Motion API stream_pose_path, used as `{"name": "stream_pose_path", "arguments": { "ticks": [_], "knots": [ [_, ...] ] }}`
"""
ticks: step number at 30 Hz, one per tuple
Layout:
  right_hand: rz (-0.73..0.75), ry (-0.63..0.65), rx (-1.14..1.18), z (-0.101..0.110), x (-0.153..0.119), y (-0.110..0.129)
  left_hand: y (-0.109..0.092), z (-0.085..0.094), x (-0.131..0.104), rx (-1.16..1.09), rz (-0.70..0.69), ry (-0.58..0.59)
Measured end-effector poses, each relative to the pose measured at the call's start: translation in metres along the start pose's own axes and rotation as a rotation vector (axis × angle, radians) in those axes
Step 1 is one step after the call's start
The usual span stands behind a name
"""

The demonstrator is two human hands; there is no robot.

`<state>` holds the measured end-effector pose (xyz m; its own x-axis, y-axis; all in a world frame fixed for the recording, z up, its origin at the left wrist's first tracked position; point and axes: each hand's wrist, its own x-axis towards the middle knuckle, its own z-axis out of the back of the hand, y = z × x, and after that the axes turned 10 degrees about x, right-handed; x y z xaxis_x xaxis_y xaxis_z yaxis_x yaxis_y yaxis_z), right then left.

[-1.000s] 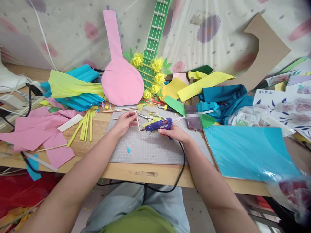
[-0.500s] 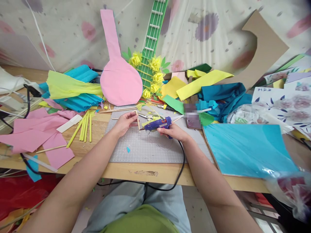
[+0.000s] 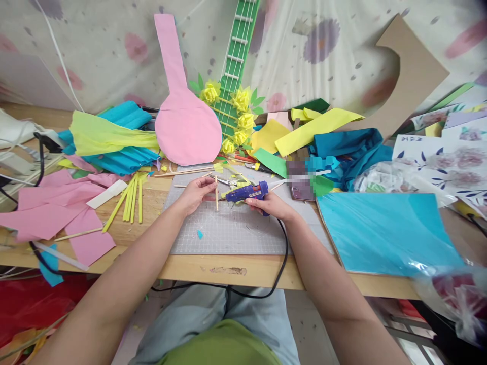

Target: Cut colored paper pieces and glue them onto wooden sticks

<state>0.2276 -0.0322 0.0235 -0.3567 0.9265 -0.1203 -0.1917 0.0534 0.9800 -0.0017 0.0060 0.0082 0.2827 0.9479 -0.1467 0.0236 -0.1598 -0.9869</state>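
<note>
Over the grey gridded cutting mat (image 3: 228,235) on the wooden worktop (image 3: 182,269), your hands are apart, each closed on something. Left hand (image 3: 196,196): thumb and fingertips pinch a thin, pale wooden stick (image 3: 216,195), long axis running toward you. Right hand (image 3: 272,204): wrapped round the handle of a blue-violet plastic glue gun (image 3: 245,193), nozzle pointing at the stick. Tip and wood very near; contact, cannot tell. Trigger pressure, hidden.

Handling, by judgement. Stick: very light, stiff along its length, likely to snap if bent hard; smooth and narrow, so apt to roll between your fingertips. Best hold is the far end, where you have it, leaving the near length bare and your skin off any glue. Gun: rigid, moderately heavy, weight mostly toward the grip. Hold by the handle only; treat the nozzle as hot. Its black cord (image 3: 283,253) loops off the worktop's front edge and may tug at your wrist; leave it slack. Metal scissors (image 3: 225,182) and yellow scraps lie just behind the nozzle, easy to snag.
</note>
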Motion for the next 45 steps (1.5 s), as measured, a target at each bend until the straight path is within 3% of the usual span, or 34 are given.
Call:
{"name": "stream_pose_path", "arguments": {
  "ticks": [45],
  "knots": [
    [0.038, -0.142, 0.050, 0.0027, 0.0023, -0.0032, -0.0061, -0.0024, -0.0065, 0.059, 0.081, 0.171]
  ]
}}
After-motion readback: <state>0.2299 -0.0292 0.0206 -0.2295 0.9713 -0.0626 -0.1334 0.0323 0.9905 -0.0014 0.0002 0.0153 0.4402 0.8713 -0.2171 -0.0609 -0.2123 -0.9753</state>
